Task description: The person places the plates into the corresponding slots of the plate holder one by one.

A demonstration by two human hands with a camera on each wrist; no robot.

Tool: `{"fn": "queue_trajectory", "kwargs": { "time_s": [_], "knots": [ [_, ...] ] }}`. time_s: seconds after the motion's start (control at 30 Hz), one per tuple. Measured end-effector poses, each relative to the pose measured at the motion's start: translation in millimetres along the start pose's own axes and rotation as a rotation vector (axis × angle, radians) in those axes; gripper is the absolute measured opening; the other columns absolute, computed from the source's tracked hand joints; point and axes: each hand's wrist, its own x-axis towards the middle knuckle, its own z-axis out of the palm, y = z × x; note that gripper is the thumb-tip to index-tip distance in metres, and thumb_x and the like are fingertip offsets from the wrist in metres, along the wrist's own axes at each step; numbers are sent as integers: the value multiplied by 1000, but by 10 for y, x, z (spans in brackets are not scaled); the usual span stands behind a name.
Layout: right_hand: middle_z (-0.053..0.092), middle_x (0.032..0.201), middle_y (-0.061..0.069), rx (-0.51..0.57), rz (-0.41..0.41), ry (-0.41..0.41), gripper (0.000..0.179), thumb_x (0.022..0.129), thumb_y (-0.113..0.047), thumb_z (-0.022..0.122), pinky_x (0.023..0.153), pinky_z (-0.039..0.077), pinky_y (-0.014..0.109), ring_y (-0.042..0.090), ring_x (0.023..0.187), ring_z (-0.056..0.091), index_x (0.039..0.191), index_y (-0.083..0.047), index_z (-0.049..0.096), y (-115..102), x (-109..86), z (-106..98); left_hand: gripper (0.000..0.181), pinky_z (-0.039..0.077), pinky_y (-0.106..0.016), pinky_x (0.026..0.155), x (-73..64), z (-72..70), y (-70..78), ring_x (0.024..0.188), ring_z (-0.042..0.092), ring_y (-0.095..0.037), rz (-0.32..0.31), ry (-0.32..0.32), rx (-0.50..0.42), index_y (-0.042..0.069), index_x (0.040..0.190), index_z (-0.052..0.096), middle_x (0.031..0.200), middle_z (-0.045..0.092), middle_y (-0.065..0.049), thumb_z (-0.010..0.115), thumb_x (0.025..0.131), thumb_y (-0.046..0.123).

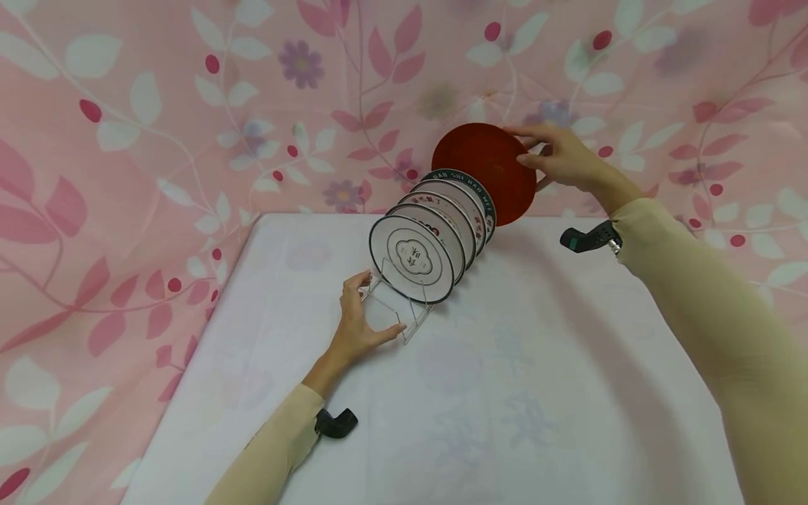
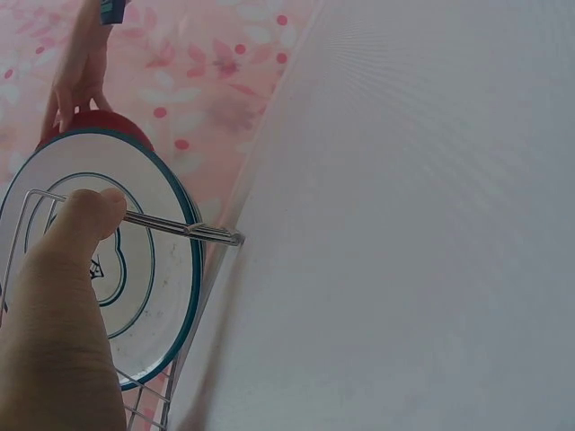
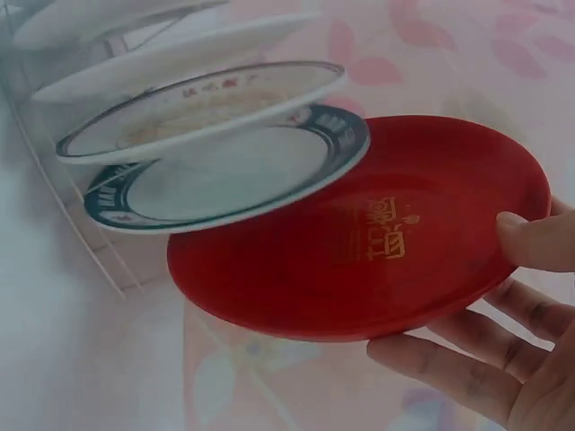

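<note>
A red plate (image 1: 480, 168) with gold characters on its face is pinched at its rim by my right hand (image 1: 562, 158). In the right wrist view the thumb lies on top of the red plate (image 3: 395, 233) and the fingers spread beneath it. That plate is behind several white plates (image 1: 413, 258) standing tilted in a row in a wire dish rack (image 1: 416, 328). The rearmost of these has a dark green lettered rim (image 3: 341, 144). My left hand (image 1: 356, 326) grips the rack's near end between thumb and fingers, the thumb (image 2: 94, 211) lying over a metal bar.
The rack stands on a white-covered table (image 1: 505, 421), towards its back edge. A pink floral cloth (image 1: 353, 105) hangs behind and at the left. Black devices are strapped to the left wrist (image 1: 337, 423) and the right wrist (image 1: 587, 238).
</note>
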Motion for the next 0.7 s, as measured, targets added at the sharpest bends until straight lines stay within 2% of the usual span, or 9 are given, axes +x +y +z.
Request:
{"fn": "queue_trajectory", "kwargs": {
  "time_s": [0.2, 0.43, 0.7],
  "knots": [
    [52, 130, 19, -59, -20, -58, 55, 99, -16, 55, 63, 59, 41, 27, 81, 62, 150, -29, 40, -40, 130, 196, 111, 25, -50, 100, 30, 2, 5, 125, 35, -33, -1, -4, 4, 3, 147, 23, 134, 36, -27, 84, 64, 44],
    [53, 127, 19, -122, 0, -100, 54, 99, -14, 55, 63, 59, 39, 32, 81, 61, 149, -27, 42, 94, 155, 390, 110, 26, -53, 98, 42, 34, 18, 123, 35, -34, 21, -1, -1, 2, 146, 23, 134, 36, -28, 83, 64, 45],
    [50, 131, 20, -55, 37, -91, 57, 99, -12, 55, 66, 59, 42, 35, 85, 62, 151, -27, 39, 178, 124, 478, 110, 27, -52, 99, 65, 61, 15, 123, 36, -35, 37, 5, -3, 2, 146, 24, 132, 37, -28, 84, 65, 46]
  ]
}}
